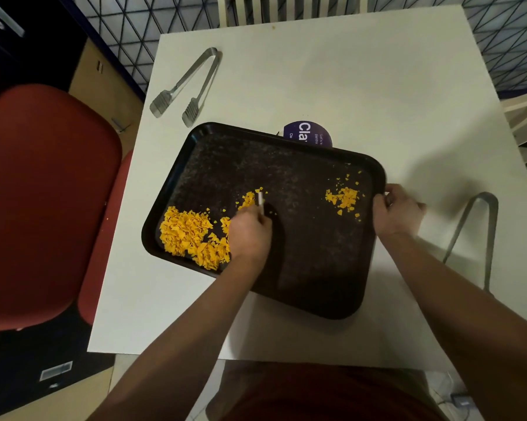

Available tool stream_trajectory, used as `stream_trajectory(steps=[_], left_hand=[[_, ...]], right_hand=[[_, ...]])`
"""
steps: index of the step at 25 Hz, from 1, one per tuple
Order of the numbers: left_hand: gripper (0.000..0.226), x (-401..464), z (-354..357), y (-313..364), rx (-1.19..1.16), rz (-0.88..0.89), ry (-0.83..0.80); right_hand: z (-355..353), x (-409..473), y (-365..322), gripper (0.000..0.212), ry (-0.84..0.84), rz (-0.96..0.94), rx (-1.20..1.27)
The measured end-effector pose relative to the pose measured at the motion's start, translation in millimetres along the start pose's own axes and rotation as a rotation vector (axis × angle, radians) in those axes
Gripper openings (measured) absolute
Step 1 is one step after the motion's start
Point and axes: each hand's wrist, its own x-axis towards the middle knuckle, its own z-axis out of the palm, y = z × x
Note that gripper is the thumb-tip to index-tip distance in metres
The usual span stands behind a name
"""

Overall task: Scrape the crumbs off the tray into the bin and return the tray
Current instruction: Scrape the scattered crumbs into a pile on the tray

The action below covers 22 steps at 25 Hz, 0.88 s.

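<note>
- We see a dark tray [301, 253] lying flat on the white tabletop [332, 80], skewed, its long axis running from 10 o'clock to 4 o'clock.
- Crumbs: the main pile of yellow crumbs [192, 235] sits in the tray's 8 o'clock corner; a smaller patch [344, 197] lies near the 3 o'clock rim, well apart from the pile.
- Left hand [250, 235] is over the tray floor just beside the main pile at its 3 o'clock side; its grip is clenched around a thin white scraper [260, 202], whose tip points toward 12 o'clock. We cannot tell whether the scraper edge touches the tray.
- Right hand [398, 211] is at the tray's 3 o'clock rim, fingers curled round the edge; grip closed on the tray.
- Metal tongs [186, 86] lie on the tabletop at 11 o'clock from the tray, jaws apart, not touching it.
- A second pair of tongs [474, 232] lies at 3 o'clock, beyond the right hand.
- A round purple sticker [307, 133] shows at the tray's 12 o'clock rim, partly covered by it.
- A red chair [43, 208] stands at 9 o'clock, beside the tabletop.
</note>
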Motion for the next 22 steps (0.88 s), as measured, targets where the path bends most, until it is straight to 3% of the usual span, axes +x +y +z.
stream_trajectory(steps=[3, 6, 8, 11, 15, 19, 22], left_hand=[[0.02, -14.6, 20.3, 30.6, -0.066, 0.169, -0.122], [0.021, -24.1, 39.9, 48.6, -0.102, 0.206, -0.238], [0.02, -22.8, 41.1, 44.6, -0.087, 0.179, -0.229], [0.018, -12.1, 28.4, 26.2, -0.061, 0.059, -0.112], [0.017, -0.5, 10.9, -1.6, -0.027, -0.057, -0.004], [0.018, -9.8, 25.7, 29.1, -0.104, 0.129, -0.105], [0.017, -15.4, 44.6, 54.9, -0.214, 0.158, -0.195]], right_hand=[[1.6, 1.0, -0.2, 0.048, -0.01, -0.005, -0.016], [1.2, 1.8, 0.2, 0.041, -0.023, -0.007, -0.015], [0.6, 1.8, 0.2, 0.035, -0.04, 0.001, -0.027], [1.1, 0.6, 0.9, 0.049, -0.017, -0.003, -0.002], [2.2, 0.4, 3.3, 0.05, -0.002, 0.003, 0.054], [1.5, -0.1, 1.5, 0.051, 0.005, 0.007, 0.042], [1.6, 0.6, 2.2, 0.051, 0.002, 0.015, 0.052]])
